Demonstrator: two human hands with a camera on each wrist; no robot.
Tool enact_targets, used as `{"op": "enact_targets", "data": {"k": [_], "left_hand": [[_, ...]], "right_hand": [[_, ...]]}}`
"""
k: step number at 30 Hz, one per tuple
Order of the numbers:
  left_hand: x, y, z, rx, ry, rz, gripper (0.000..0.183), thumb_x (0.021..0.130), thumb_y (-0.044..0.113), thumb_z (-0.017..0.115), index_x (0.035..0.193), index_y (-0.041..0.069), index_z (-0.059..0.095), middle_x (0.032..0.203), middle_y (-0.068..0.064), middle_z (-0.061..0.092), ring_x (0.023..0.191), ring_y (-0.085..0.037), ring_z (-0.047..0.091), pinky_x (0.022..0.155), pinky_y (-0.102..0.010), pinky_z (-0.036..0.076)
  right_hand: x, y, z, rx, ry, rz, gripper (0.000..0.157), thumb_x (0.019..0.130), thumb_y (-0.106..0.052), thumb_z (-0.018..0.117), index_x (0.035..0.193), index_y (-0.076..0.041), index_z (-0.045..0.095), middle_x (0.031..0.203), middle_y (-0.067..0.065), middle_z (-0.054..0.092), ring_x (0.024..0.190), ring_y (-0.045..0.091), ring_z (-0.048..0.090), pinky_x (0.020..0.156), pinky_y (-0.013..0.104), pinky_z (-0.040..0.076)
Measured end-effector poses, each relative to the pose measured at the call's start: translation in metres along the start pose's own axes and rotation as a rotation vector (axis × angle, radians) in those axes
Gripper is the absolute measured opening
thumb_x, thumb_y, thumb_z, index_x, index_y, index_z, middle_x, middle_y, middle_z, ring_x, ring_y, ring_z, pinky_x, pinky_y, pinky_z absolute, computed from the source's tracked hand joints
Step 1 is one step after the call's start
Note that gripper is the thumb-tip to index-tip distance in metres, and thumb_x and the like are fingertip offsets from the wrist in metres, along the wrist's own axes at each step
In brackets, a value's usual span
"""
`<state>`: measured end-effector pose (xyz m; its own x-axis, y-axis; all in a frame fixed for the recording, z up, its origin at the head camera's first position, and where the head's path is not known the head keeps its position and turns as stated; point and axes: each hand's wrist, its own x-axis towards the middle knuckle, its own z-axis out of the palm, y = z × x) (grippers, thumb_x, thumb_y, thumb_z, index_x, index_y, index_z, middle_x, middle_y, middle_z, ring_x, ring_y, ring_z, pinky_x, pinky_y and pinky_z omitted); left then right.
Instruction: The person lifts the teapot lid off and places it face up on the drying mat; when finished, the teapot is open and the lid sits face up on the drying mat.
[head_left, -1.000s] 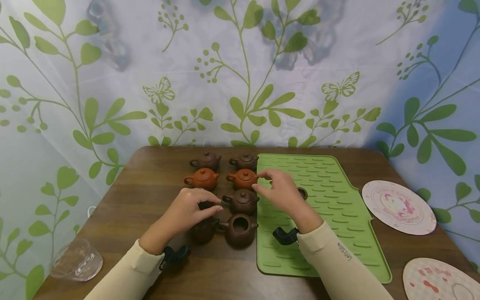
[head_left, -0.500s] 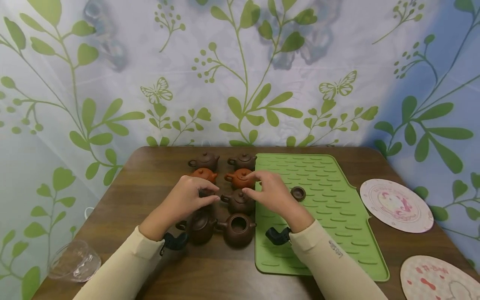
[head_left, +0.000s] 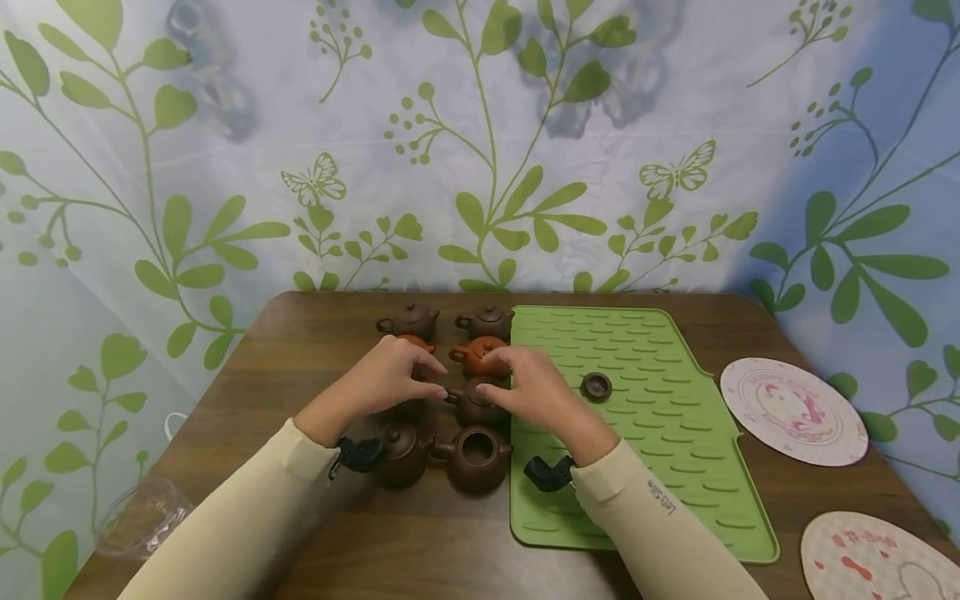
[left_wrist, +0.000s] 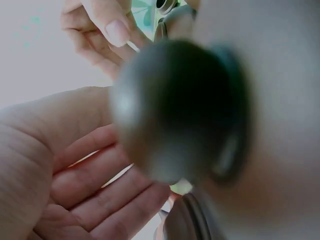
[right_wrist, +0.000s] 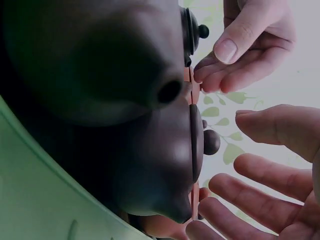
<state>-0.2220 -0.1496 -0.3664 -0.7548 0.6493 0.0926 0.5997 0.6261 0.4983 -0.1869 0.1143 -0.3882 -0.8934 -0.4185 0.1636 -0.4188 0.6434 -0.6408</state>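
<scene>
Dark brown and orange clay teapots stand in two columns. My left hand (head_left: pixel 382 379) hovers over the left column with fingers loosely bent and nothing held; it partly hides an orange teapot (head_left: pixel 417 342) and a dark one below it. My right hand (head_left: pixel 536 387) is spread beside a lidded dark teapot (head_left: pixel 474 408) in the right column. In the right wrist view its fingers (right_wrist: pixel 255 200) are apart, near this pot's round lid knob (right_wrist: pixel 212 142), without gripping it. The nearest right-column teapot (head_left: pixel 476 461) has no lid. A small dark lid (head_left: pixel 597 386) lies on the green mat (head_left: pixel 645 483).
Dark teapots (head_left: pixel 486 321) and an orange one (head_left: pixel 477 356) stand farther back, and a lidded dark pot (head_left: pixel 400 450) at the near left. A clear glass (head_left: pixel 142 521) is at the table's left edge. Two round mats (head_left: pixel 795 411) lie at the right.
My right hand has moved left, from the orange teapot's spout towards the dark teapot, uncovering the small lid on the mat. My left hand has shifted slightly forward, covering more of the orange teapot.
</scene>
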Motion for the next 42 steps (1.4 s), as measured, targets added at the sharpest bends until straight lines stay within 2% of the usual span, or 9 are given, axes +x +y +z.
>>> {"op": "enact_targets", "data": {"k": [7,12,21,26,29,34,42], "left_hand": [[0.005,0.008,-0.001,0.024,-0.047,-0.002,0.029,0.089,0.029,0.089,0.109,0.008,0.084,0.100,0.001,0.078,0.089,-0.019,0.072,0.078,-0.036,0.058],[0.011,0.014,0.001,0.024,-0.078,-0.001,0.030,0.091,0.024,0.087,0.114,0.006,0.082,0.106,-0.002,0.078,0.094,-0.022,0.073,0.081,-0.038,0.059],[0.017,0.003,0.007,-0.011,-0.133,-0.063,0.030,0.092,0.020,0.086,0.118,0.007,0.080,0.112,-0.002,0.077,0.103,-0.021,0.072,0.088,-0.039,0.058],[0.019,-0.002,0.010,-0.032,-0.158,-0.044,0.019,0.093,0.016,0.085,0.111,0.009,0.083,0.103,0.003,0.077,0.093,-0.012,0.072,0.082,-0.034,0.059],[0.021,-0.004,0.011,-0.011,-0.159,-0.039,0.013,0.094,0.016,0.084,0.106,0.011,0.084,0.097,0.007,0.076,0.087,-0.006,0.071,0.079,-0.032,0.059],[0.021,-0.003,0.013,0.020,-0.153,-0.033,0.009,0.094,0.016,0.084,0.102,0.014,0.085,0.094,0.010,0.076,0.084,-0.005,0.070,0.077,-0.031,0.059],[0.020,-0.001,0.012,0.015,-0.150,-0.017,0.009,0.093,0.015,0.084,0.101,0.014,0.085,0.094,0.009,0.077,0.084,-0.005,0.070,0.076,-0.030,0.059]], "right_hand": [[0.001,0.000,0.002,-0.005,-0.002,-0.005,0.041,0.098,-0.025,0.081,0.132,-0.005,0.071,0.130,0.008,0.068,0.120,0.028,0.063,0.097,0.049,0.053],[0.001,0.001,0.002,-0.003,0.000,-0.025,0.039,0.098,-0.022,0.081,0.131,-0.003,0.071,0.128,0.009,0.069,0.118,0.029,0.064,0.097,0.048,0.053],[0.001,0.000,0.007,-0.006,-0.025,-0.010,0.040,0.097,-0.021,0.081,0.132,-0.004,0.070,0.127,0.008,0.068,0.118,0.028,0.064,0.097,0.047,0.053],[0.001,0.002,0.008,-0.010,-0.019,-0.022,0.040,0.096,-0.021,0.082,0.131,-0.004,0.071,0.126,0.008,0.069,0.118,0.027,0.065,0.097,0.047,0.053],[0.001,0.002,0.009,-0.015,-0.017,-0.029,0.040,0.096,-0.020,0.082,0.130,-0.003,0.071,0.126,0.009,0.069,0.117,0.028,0.065,0.097,0.047,0.053],[0.001,0.005,0.010,-0.012,-0.020,-0.026,0.039,0.097,-0.020,0.082,0.130,-0.003,0.072,0.126,0.008,0.069,0.118,0.028,0.065,0.098,0.047,0.053],[0.001,0.008,0.010,-0.019,-0.022,-0.034,0.034,0.097,-0.019,0.081,0.129,-0.006,0.074,0.123,0.005,0.070,0.117,0.028,0.064,0.098,0.048,0.053]]}}
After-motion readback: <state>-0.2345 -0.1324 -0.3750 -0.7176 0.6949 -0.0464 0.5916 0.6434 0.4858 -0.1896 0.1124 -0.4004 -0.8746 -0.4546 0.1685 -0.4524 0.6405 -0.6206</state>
